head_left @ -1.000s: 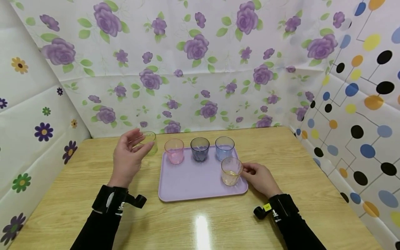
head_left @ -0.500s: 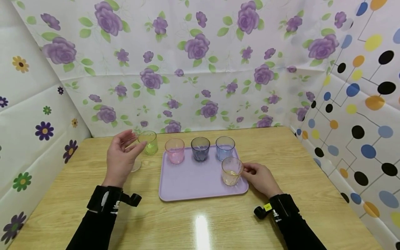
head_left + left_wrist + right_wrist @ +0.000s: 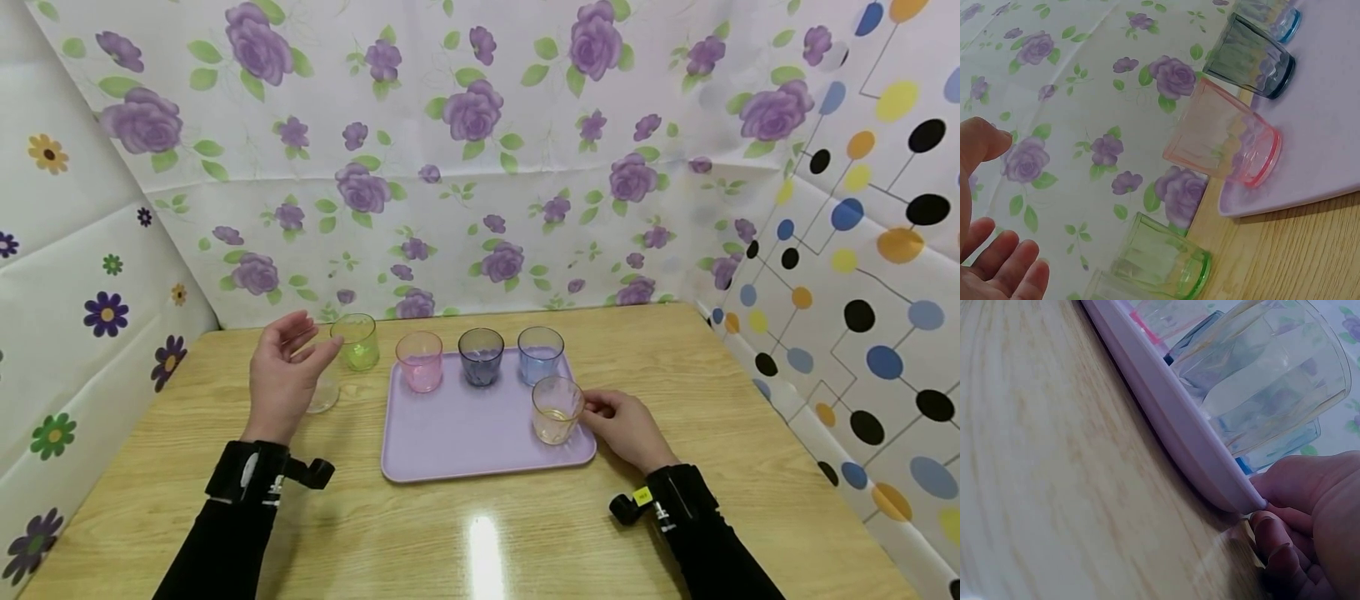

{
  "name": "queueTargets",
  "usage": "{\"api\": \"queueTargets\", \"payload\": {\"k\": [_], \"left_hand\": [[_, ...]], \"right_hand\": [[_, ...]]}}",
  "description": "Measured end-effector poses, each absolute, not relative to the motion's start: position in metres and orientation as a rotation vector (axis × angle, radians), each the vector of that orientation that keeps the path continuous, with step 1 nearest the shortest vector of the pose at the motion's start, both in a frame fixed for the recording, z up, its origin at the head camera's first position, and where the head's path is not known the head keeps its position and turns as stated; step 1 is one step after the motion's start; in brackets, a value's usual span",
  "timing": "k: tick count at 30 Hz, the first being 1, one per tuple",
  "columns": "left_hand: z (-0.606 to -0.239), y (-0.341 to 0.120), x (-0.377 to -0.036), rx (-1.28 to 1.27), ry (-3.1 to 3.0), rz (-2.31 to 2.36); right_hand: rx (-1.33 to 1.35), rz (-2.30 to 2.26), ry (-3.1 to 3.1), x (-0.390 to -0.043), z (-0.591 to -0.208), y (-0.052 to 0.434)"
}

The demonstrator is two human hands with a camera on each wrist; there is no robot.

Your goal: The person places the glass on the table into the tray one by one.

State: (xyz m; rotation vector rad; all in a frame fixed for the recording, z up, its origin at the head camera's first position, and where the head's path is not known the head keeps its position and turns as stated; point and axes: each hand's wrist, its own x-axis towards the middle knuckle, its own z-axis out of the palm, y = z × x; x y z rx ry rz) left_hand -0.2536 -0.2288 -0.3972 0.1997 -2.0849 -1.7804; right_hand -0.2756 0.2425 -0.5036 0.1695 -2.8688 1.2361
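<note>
My left hand (image 3: 281, 383) is raised over the left of the table, thumb and fingers apart, with nothing between them. Partly behind it stands a clear glass (image 3: 324, 393), and just beyond is a green glass (image 3: 360, 346). With thumb and fingers my right hand (image 3: 626, 425) pinches the right rim of a lilac tray (image 3: 457, 450); the right wrist view shows the thumb (image 3: 1291, 481) on top of the rim and fingertips below. A clear, amber-tinted glass (image 3: 557, 417) stands on the tray right beside that hand.
Along the tray's back edge stand a pink glass (image 3: 420, 367), a dark grey glass (image 3: 481, 362) and a blue glass (image 3: 539, 358). All are upright. Patterned sheets (image 3: 480, 167) enclose the wooden table (image 3: 420, 542) at the back and both sides.
My left hand has drawn back to the left from the green glass, uncovering it and part of the clear glass. The right hand and the tray have stayed in place.
</note>
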Motion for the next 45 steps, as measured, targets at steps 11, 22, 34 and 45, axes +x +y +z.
{"api": "queueTargets", "payload": {"k": [11, 22, 34, 45], "left_hand": [[-0.404, -0.240, -0.260, 0.226, -2.073, -1.766], [-0.411, -0.251, -0.267, 0.310, -2.057, -1.722], [-0.424, -0.261, -0.262, 0.352, -2.068, -1.704], [-0.443, -0.270, -0.265, 0.389, -2.147, -1.758]], "right_hand": [[0.175, 1.253, -2.866, -0.276, -0.504, 0.243], [0.178, 1.244, -2.865, -0.276, -0.503, 0.243], [0.165, 1.250, -2.865, -0.276, -0.504, 0.242], [0.169, 1.244, -2.864, -0.276, -0.504, 0.243]]}}
